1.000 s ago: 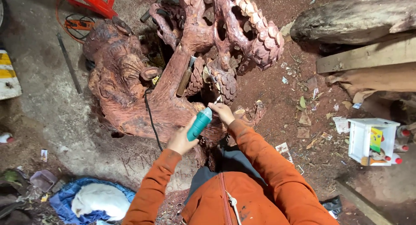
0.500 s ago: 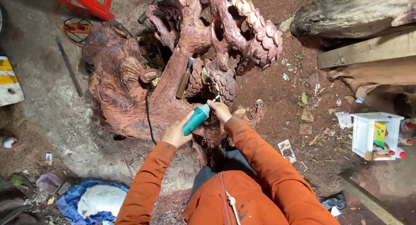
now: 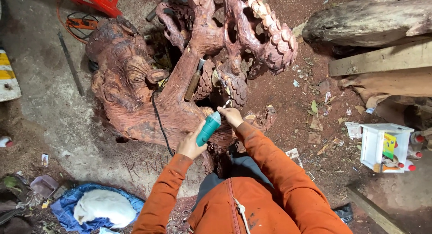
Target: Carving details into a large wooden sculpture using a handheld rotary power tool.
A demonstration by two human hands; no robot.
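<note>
The left hand [image 3: 190,145] was wrapped around a teal cylindrical power carving tool [image 3: 208,128], angled up-right toward the reddish carved wooden root sculpture [image 3: 135,81]; the right hand [image 3: 231,116] pinched its tip.

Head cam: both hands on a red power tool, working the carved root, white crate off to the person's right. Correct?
Not quite: the tool is teal-green, not red, as the head view shows. The rest stands: the left hand holds its body, the right hand is at its front end against the carved root, and the white crate sits to the person's right.
</note>
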